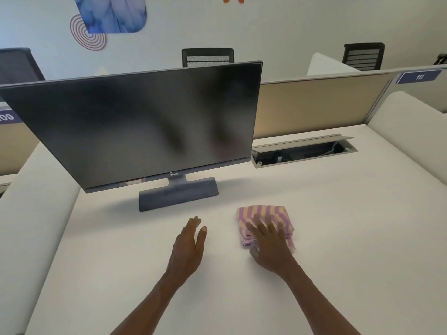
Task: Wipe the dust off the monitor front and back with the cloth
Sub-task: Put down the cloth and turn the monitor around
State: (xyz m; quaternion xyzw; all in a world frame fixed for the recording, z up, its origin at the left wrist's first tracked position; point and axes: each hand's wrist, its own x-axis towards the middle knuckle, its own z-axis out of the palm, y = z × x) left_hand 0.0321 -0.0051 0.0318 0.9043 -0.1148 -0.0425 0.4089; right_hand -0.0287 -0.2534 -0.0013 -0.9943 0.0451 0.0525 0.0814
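Monitor (pixel 142 124) stands on a white desk (pixel 314 238), left of centre, dark screen off, thin grey bezel, small logo on the bottom edge, soft smeary reflections across the glass. Screen faces the person and is turned slightly to their right; its long axis runs left to right, with the left end nearer the camera and lower in the picture, the right end farther back. It sits on a short neck over a flat rectangular grey base (pixel 179 194) whose long side runs the same way as the screen. Cloth (pixel 263 215) is folded into a rough square, pink and yellow-orange stripes running diagonally, lying flat on the desk right of the base and nearer the person, well apart from the screen. Right hand (pixel 271 243) lies palm down on the near half of the cloth, fingers spread and fairly straight on top of it, thumb at the near left corner; can't tell if the thumb is tucked under the edge. Left hand (pixel 189 243) is just in front of the base, not touching it, fingers straight and together, thumb out, holding nothing; can't tell if it rests on the desk or hovers. Open cable tray (pixel 302 149) set in the desk behind, beige divider (pixel 314 102) past it, black chairs (pixel 208 56) beyond.
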